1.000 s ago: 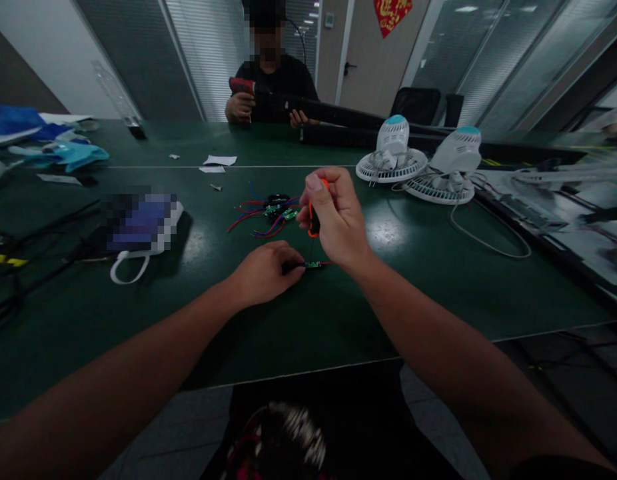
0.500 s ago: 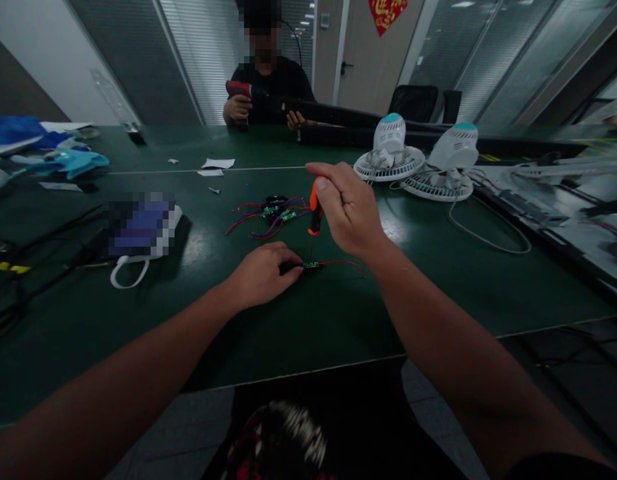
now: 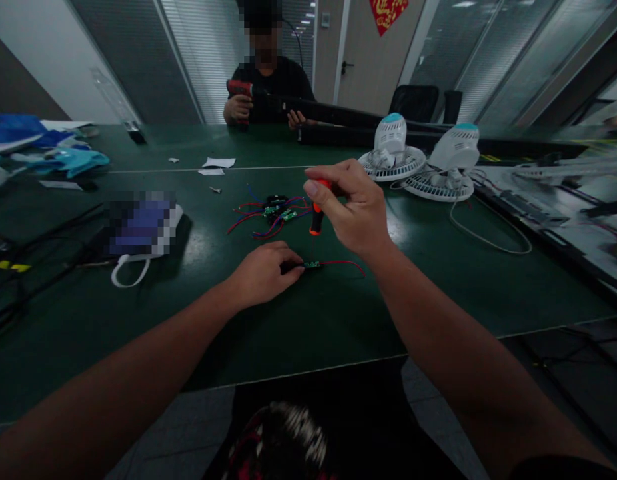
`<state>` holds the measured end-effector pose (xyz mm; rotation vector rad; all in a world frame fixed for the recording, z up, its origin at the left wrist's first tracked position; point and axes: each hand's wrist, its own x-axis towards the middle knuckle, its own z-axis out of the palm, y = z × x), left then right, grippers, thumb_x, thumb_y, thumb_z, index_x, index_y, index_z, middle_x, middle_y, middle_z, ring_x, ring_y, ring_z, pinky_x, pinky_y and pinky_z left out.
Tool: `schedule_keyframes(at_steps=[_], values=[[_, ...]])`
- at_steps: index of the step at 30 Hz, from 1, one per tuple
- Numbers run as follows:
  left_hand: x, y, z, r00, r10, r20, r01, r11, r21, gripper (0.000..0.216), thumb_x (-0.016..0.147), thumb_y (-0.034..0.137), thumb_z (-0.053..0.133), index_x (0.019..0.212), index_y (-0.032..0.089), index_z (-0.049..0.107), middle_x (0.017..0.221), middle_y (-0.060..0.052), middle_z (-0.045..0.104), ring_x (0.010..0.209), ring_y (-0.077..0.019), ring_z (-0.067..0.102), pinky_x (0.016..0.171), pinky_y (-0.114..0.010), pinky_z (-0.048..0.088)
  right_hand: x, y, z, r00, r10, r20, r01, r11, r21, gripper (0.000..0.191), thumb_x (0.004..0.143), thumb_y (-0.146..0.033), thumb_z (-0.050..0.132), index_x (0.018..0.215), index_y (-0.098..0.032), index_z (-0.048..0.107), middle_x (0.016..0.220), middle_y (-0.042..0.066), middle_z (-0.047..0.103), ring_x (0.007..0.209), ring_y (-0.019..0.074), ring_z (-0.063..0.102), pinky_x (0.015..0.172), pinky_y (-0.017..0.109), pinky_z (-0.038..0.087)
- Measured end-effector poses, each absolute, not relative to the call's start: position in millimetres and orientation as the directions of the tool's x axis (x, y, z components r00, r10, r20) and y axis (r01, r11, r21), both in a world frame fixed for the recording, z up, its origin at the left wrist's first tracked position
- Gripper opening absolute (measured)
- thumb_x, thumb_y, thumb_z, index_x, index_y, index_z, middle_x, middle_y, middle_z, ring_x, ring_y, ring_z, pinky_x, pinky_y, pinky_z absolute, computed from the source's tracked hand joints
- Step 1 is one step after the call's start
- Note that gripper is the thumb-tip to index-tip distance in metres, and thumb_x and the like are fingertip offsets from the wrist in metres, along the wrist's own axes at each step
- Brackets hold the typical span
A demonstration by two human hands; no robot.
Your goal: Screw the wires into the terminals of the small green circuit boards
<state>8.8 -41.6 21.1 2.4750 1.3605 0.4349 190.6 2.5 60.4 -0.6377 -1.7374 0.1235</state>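
– Circuit board (image 3: pixel 312 265): where is it?

– On the tabletop (image 3: pixel 308 327), right at the fingertips of the left hand (image 3: pixel 266 273), which pinches its left end between thumb and fingers. A red wire (image 3: pixel 346 262) curves away from the opposite end, off to the right of that hand.

– And the right hand (image 3: pixel 356 210)?

– It's grasping a screwdriver (image 3: pixel 316 221) by the orange-and-black handle, roughly upright above the board. The shaft is too faint for me to tell whether it touches.

– What's around them?

– Well to the left of the left hand, a white-edged device (image 3: pixel 173 227) with a pixelated screen. Just beyond that hand, a cluster of more circuit boards (image 3: pixel 287 215) with red and blue wires.

– Farther out?

– Paper scraps (image 3: pixel 218 163) beyond the left hand; past the right hand, to its right, two white fans (image 3: pixel 457 150). At the far side, a co-worker (image 3: pixel 276 80) holds a red power drill (image 3: pixel 240 88) to a long black bar (image 3: pixel 338 112).
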Motion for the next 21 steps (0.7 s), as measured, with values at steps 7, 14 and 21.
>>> schedule_keyframes(at_steps=[7, 14, 21], values=[[8.3, -41.4, 19.1, 0.506, 0.853, 0.13, 0.763, -0.512, 0.394, 0.024, 0.088, 0.028, 0.058, 0.098, 0.015, 0.074, 0.085, -0.005, 0.065, 0.078, -0.0168, 0.063, 0.077, -0.03, 0.049, 190.6, 3.3, 56.5, -0.145, 0.524, 0.839, 0.229, 0.843, -0.487, 0.021, 0.093, -0.031, 0.054, 0.108, -0.022, 0.064, 0.098, 0.003, 0.069, 0.085, 0.014, 0.065, 0.078, 0.033, 0.056], [8.1, -40.3, 18.0, 0.512, 0.847, 0.143, 0.752, -0.523, 0.402, 0.024, 0.088, 0.028, 0.058, 0.099, 0.014, 0.073, 0.085, -0.005, 0.064, 0.079, -0.0173, 0.063, 0.077, -0.031, 0.05, 187.2, 0.2, 56.8, -0.122, 0.515, 0.849, 0.146, 0.855, -0.498, 0.013, 0.092, -0.031, 0.058, 0.098, -0.022, 0.064, 0.096, 0.001, 0.064, 0.084, 0.0104, 0.062, 0.073, 0.027, 0.054], [8.0, -39.7, 17.6, 0.509, 0.848, 0.148, 0.754, -0.522, 0.4, 0.024, 0.088, 0.029, 0.057, 0.099, 0.016, 0.073, 0.086, -0.005, 0.065, 0.08, -0.0169, 0.064, 0.078, -0.031, 0.05, 181.1, -3.8, 58.3, -0.111, 0.441, 0.89, 0.183, 0.89, -0.418, 0.014, 0.084, -0.031, 0.07, 0.095, -0.022, 0.068, 0.089, 0.0, 0.059, 0.08, 0.0095, 0.057, 0.07, 0.027, 0.05]])
